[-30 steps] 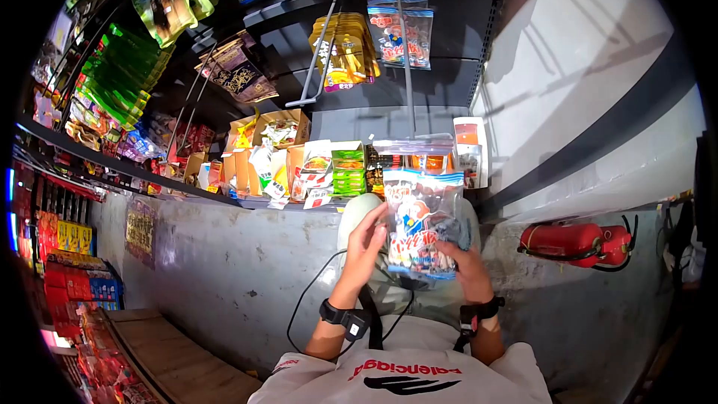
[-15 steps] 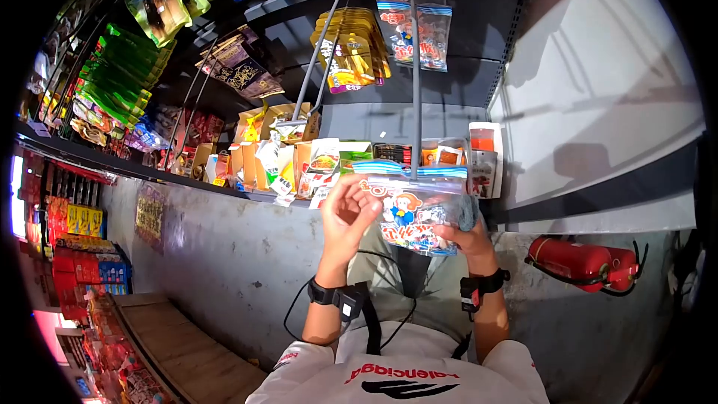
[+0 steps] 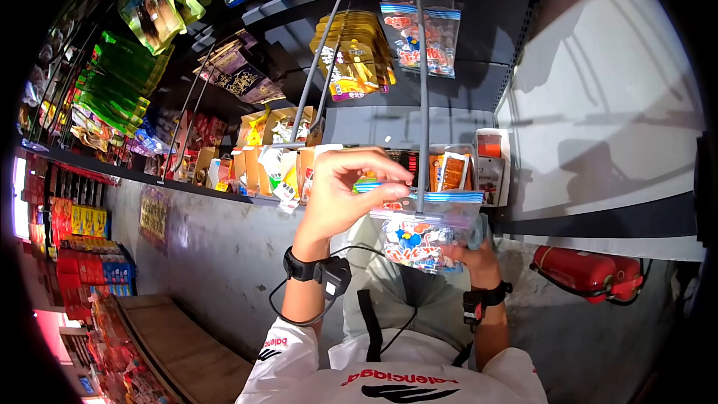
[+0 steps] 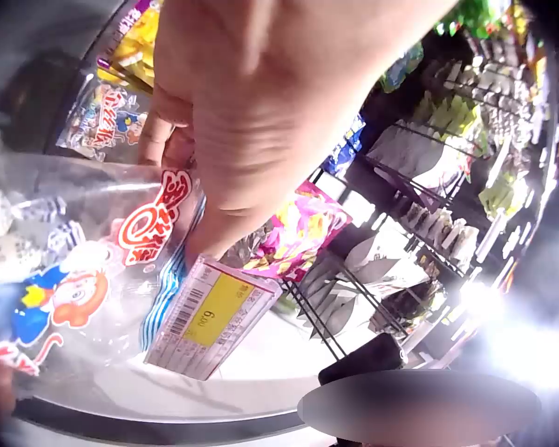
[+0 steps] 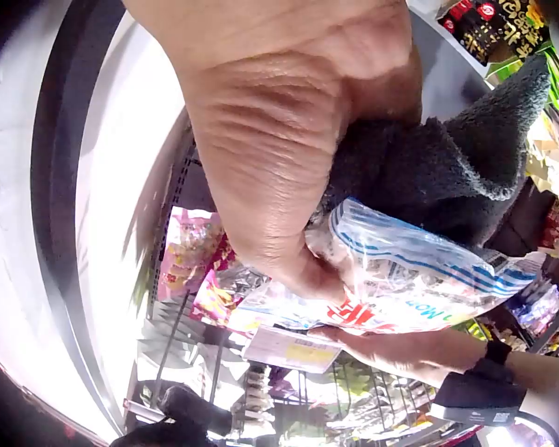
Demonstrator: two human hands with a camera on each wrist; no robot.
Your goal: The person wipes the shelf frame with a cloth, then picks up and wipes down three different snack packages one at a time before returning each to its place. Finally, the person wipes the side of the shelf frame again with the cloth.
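A clear zip-top snack bag (image 3: 419, 245) with blue stripes and a cartoon figure hangs between my two hands, below the front end of a metal display hook (image 3: 423, 127). My left hand (image 3: 348, 191) pinches the bag's striped top edge, thumb and forefinger close to the hook's end. A price tag (image 4: 214, 317) sits right beside those fingers in the left wrist view. My right hand (image 3: 479, 260) grips the lower side of the bag, thumb on its front. Bunched in that same hand is a dark grey cloth (image 5: 429, 172).
Similar clear bags (image 3: 422, 34) hang farther back on the hook, with yellow snack pouches (image 3: 355, 60) to their left. Opened cartons (image 3: 280, 131) line the shelf below. A white wall panel (image 3: 598, 105) bounds the right side; red fire extinguishers (image 3: 583, 273) stand on the floor.
My left hand has moved from beside the bag to its top edge, reaching the hook's end. The bag's top has tipped toward the hook; my right hand has kept its grip.
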